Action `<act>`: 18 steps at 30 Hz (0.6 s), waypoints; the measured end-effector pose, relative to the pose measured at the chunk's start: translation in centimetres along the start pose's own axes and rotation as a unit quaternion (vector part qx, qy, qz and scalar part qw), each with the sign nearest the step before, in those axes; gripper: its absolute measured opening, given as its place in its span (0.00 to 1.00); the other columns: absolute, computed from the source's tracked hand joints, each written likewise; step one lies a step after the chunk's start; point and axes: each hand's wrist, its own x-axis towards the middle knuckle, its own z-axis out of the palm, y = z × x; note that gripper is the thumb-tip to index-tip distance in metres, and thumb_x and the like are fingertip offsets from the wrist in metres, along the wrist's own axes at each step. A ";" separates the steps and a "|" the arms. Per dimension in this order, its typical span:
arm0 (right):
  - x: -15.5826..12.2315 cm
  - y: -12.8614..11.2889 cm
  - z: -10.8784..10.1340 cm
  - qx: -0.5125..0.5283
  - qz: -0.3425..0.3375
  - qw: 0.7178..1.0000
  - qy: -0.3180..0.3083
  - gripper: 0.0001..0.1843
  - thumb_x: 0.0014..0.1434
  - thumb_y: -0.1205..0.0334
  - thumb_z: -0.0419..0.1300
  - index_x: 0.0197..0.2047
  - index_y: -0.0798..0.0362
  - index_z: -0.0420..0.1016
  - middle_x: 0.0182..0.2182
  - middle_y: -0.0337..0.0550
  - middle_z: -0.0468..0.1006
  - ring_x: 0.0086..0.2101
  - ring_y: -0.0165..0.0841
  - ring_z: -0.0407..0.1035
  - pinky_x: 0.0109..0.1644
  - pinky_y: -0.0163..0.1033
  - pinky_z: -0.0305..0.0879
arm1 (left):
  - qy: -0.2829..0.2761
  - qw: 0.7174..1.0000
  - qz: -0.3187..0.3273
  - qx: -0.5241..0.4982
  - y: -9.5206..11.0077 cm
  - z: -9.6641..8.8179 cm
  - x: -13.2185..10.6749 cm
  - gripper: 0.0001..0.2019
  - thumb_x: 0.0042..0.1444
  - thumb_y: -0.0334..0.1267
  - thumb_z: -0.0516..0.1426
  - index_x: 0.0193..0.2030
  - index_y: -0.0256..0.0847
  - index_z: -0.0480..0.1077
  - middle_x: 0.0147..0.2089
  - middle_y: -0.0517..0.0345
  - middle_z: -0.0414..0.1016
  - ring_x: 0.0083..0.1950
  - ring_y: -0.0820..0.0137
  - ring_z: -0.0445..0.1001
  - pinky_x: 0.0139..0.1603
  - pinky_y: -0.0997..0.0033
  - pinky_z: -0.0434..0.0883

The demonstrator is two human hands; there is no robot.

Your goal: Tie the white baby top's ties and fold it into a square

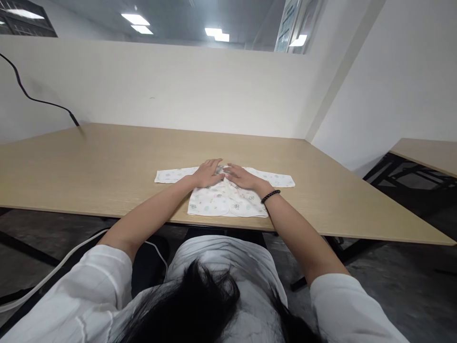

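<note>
A small white baby shirt point(224, 196) with a faint printed pattern lies flat on the wooden table point(107, 166), sleeves spread out to both sides, hem toward the near edge. My left hand point(208, 173) rests flat on the shirt's upper middle, fingers stretched out. Beside it, fingertips almost touching, my right hand point(242, 176) also lies flat on the shirt near the collar. A dark bead bracelet point(270, 195) circles my right wrist. Neither hand holds anything.
A black cable point(32, 97) hangs down the white partition point(160, 85) to the table's far left corner. A second table point(428, 155) with a black frame stands at right. A white cable point(53, 271) runs below the table's near edge.
</note>
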 end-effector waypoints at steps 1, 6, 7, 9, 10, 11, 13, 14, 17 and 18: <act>0.0 0.1 0.4 -0.029 0.016 0.999 -0.036 0.35 0.68 0.37 0.44 0.71 0.45 0.60 0.73 0.47 0.52 0.71 0.45 0.41 0.72 0.55 0.41 | -0.039 0.999 -0.013 0.030 -0.2 0.2 0.0 0.40 0.62 0.60 0.45 0.74 0.35 0.49 0.75 0.39 0.51 0.75 0.50 0.48 0.71 0.50 0.51; 0.1 0.2 0.8 -0.106 0.109 0.985 -0.082 0.40 0.69 0.38 0.31 0.77 0.48 0.42 0.75 0.45 0.41 0.73 0.44 0.31 0.73 0.59 0.29 | -0.149 0.982 -0.072 0.096 -0.7 0.6 0.0 0.46 0.61 0.67 0.36 0.77 0.35 0.39 0.79 0.45 0.37 0.78 0.50 0.34 0.73 0.45 0.41; 0.1 0.2 0.7 -0.105 0.112 0.985 -0.079 0.40 0.69 0.38 0.31 0.77 0.49 0.42 0.75 0.45 0.40 0.73 0.44 0.31 0.73 0.59 0.29 | -0.150 0.981 -0.074 0.096 -0.7 0.5 0.1 0.47 0.61 0.68 0.36 0.77 0.36 0.39 0.79 0.46 0.36 0.78 0.50 0.33 0.73 0.45 0.41; 0.0 0.6 0.2 -0.090 0.103 0.988 -0.067 0.40 0.69 0.38 0.31 0.77 0.49 0.41 0.75 0.45 0.41 0.73 0.44 0.32 0.73 0.58 0.30 | -0.139 0.983 -0.078 0.090 -1.1 0.2 0.3 0.47 0.61 0.68 0.35 0.77 0.37 0.38 0.79 0.46 0.35 0.78 0.49 0.34 0.73 0.44 0.41; -0.1 0.9 -0.1 -0.082 0.103 0.990 -0.048 0.39 0.70 0.39 0.32 0.77 0.49 0.41 0.75 0.45 0.41 0.73 0.43 0.32 0.73 0.58 0.31 | -0.126 0.985 -0.085 0.086 -1.5 0.0 0.4 0.46 0.61 0.68 0.35 0.77 0.36 0.38 0.79 0.44 0.36 0.78 0.48 0.35 0.73 0.44 0.42; -0.3 1.3 -0.6 -0.078 0.115 0.990 -0.021 0.37 0.70 0.41 0.33 0.76 0.48 0.41 0.75 0.45 0.41 0.73 0.43 0.33 0.73 0.58 0.32 | -0.109 0.985 -0.101 0.083 -2.1 -0.4 0.5 0.46 0.62 0.67 0.35 0.77 0.35 0.38 0.78 0.41 0.38 0.78 0.47 0.38 0.72 0.43 0.43; -0.9 2.3 -1.6 -0.087 0.173 0.980 0.040 0.34 0.71 0.45 0.36 0.75 0.50 0.46 0.75 0.50 0.43 0.72 0.45 0.33 0.72 0.61 0.32 | -0.078 0.982 -0.149 0.082 -3.5 -1.3 0.6 0.43 0.64 0.63 0.37 0.76 0.32 0.42 0.76 0.33 0.46 0.75 0.44 0.47 0.70 0.42 0.49; -1.2 2.9 -2.2 -0.095 0.208 0.972 0.060 0.33 0.71 0.48 0.39 0.73 0.52 0.51 0.74 0.53 0.46 0.72 0.48 0.34 0.71 0.63 0.33 | -0.071 0.979 -0.172 0.084 -4.3 -1.8 0.6 0.41 0.64 0.61 0.39 0.74 0.31 0.47 0.74 0.30 0.51 0.74 0.43 0.52 0.68 0.42 0.53; -2.2 4.5 -3.6 -0.076 0.249 0.963 0.064 0.24 0.68 0.52 0.48 0.60 0.56 0.67 0.65 0.61 0.65 0.66 0.51 0.53 0.66 0.58 0.49 | -0.078 0.980 -0.170 0.068 -6.6 -3.3 0.1 0.33 0.60 0.57 0.48 0.64 0.34 0.63 0.65 0.32 0.66 0.67 0.44 0.62 0.62 0.49 0.62; -2.4 4.9 -4.0 -0.065 0.240 0.967 0.061 0.20 0.66 0.53 0.51 0.55 0.56 0.70 0.59 0.60 0.70 0.60 0.49 0.61 0.62 0.53 0.56 | -0.087 0.984 -0.152 0.045 -7.2 -3.7 -0.2 0.32 0.59 0.57 0.50 0.62 0.36 0.65 0.62 0.35 0.70 0.64 0.47 0.66 0.59 0.53 0.64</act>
